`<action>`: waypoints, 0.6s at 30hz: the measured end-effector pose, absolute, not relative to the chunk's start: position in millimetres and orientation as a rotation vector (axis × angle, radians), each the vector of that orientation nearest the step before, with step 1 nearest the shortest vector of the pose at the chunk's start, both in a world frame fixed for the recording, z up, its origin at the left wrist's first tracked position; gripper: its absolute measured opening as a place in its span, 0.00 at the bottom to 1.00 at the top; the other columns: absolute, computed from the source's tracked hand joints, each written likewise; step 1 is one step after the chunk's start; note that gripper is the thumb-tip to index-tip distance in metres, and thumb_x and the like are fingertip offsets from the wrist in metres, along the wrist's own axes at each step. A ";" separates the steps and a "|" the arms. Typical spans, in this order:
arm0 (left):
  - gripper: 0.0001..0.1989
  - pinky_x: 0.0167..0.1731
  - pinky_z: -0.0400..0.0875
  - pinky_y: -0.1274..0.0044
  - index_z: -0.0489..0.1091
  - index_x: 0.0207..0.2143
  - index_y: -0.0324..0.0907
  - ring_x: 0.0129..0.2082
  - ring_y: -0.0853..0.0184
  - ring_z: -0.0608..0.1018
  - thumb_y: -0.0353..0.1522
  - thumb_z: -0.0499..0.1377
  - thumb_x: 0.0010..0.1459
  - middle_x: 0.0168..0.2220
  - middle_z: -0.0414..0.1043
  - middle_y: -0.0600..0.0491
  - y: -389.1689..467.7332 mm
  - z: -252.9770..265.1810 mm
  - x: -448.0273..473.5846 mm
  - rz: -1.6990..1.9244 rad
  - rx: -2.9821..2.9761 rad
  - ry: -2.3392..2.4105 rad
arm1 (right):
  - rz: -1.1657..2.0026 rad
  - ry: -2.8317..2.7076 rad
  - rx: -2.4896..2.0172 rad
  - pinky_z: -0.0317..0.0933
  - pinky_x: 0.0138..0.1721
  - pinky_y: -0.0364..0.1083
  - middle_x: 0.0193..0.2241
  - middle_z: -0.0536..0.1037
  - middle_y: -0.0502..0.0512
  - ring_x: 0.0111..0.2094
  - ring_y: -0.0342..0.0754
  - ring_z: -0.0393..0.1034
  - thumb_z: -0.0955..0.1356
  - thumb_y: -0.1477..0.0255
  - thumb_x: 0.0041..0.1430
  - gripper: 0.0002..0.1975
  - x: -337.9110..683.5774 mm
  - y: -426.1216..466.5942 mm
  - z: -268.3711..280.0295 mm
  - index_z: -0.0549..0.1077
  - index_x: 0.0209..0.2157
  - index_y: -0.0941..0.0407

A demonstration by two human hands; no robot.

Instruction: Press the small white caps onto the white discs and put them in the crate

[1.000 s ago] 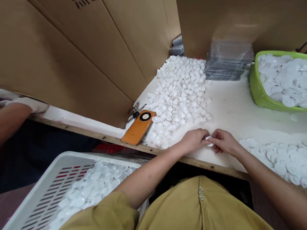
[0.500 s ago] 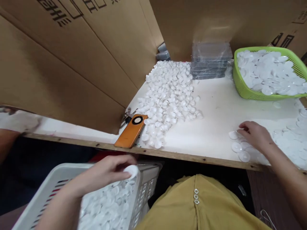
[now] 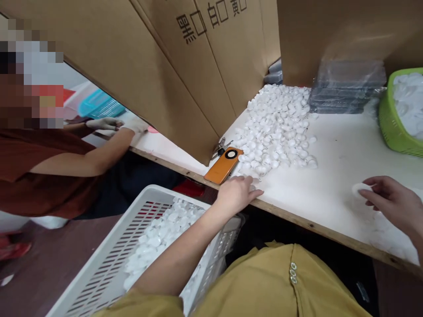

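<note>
Head view: two bare hands at a white table (image 3: 330,158) strewn with small caps.
Left hand (image 3: 236,193) lies loosely open at the cap pile's (image 3: 277,127) near edge beside an orange phone (image 3: 224,165); right hand (image 3: 391,204) pinches a white disc (image 3: 361,189).

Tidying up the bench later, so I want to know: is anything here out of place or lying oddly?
An orange phone with keys lies at the table's front edge, right against the pile of small white caps. It is the one item unlike the parts, near the left hand.
</note>
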State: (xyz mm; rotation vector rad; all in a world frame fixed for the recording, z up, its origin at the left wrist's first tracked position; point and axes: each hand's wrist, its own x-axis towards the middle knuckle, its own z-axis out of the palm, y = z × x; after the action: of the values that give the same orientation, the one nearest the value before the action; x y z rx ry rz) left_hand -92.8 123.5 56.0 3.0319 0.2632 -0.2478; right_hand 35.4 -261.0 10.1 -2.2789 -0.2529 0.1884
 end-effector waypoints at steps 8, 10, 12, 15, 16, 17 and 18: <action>0.09 0.35 0.68 0.75 0.71 0.36 0.39 0.32 0.65 0.75 0.34 0.60 0.53 0.30 0.71 0.52 109.9 46.5 -62.3 -0.371 2.468 0.037 | 0.333 -0.231 -1.855 0.64 0.23 0.43 0.27 0.71 0.50 0.24 0.44 0.69 0.72 0.57 0.49 0.19 30.3 -184.4 14.8 0.71 0.38 0.54; 0.14 0.34 0.69 0.76 0.69 0.39 0.38 0.30 0.69 0.75 0.37 0.61 0.53 0.30 0.70 0.54 95.8 38.2 -53.9 -0.326 2.040 0.049 | 0.356 -0.184 -1.765 0.63 0.22 0.42 0.26 0.70 0.50 0.24 0.44 0.68 0.74 0.58 0.48 0.19 34.2 -177.0 10.7 0.71 0.36 0.55; 0.18 0.34 0.71 0.76 0.67 0.41 0.37 0.30 0.70 0.75 0.39 0.62 0.53 0.32 0.70 0.53 74.9 26.3 -43.2 -0.326 1.741 0.042 | 0.363 -0.134 -1.718 0.63 0.21 0.41 0.23 0.70 0.49 0.23 0.43 0.67 0.74 0.58 0.47 0.19 36.5 -174.5 6.4 0.71 0.34 0.56; 0.16 0.37 0.71 0.74 0.69 0.42 0.37 0.33 0.69 0.76 0.39 0.61 0.55 0.34 0.71 0.51 43.3 9.6 -25.2 -0.309 1.779 -0.044 | 0.381 -0.091 -1.695 0.62 0.20 0.40 0.21 0.71 0.49 0.21 0.43 0.66 0.75 0.59 0.47 0.19 36.8 -177.9 1.8 0.71 0.33 0.57; 0.15 0.39 0.71 0.73 0.71 0.42 0.38 0.35 0.68 0.76 0.38 0.61 0.56 0.35 0.72 0.51 35.4 6.0 -20.0 -0.285 1.910 -0.113 | 0.389 -0.081 -1.692 0.62 0.20 0.40 0.21 0.72 0.50 0.21 0.43 0.66 0.75 0.58 0.46 0.19 36.4 -179.8 1.1 0.71 0.33 0.57; 0.13 0.42 0.70 0.72 0.72 0.41 0.39 0.37 0.67 0.75 0.37 0.61 0.56 0.37 0.72 0.50 29.4 3.6 -15.6 -0.250 2.069 -0.196 | 0.395 -0.071 -1.689 0.62 0.20 0.40 0.21 0.72 0.50 0.21 0.43 0.67 0.75 0.58 0.45 0.20 35.9 -181.6 0.8 0.71 0.33 0.57; 0.12 0.45 0.69 0.71 0.74 0.41 0.40 0.40 0.65 0.74 0.37 0.61 0.56 0.39 0.72 0.49 25.6 2.2 -12.2 -0.208 2.225 -0.279 | 0.403 -0.063 -1.685 0.62 0.19 0.40 0.21 0.72 0.51 0.21 0.43 0.67 0.76 0.58 0.45 0.20 35.3 -183.0 0.9 0.71 0.32 0.57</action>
State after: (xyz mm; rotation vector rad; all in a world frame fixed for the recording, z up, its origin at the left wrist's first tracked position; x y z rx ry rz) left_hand -12.2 25.6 2.2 2.2252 -0.2786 -0.2076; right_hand 35.3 -183.0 0.9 -1.6854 -0.0630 0.4028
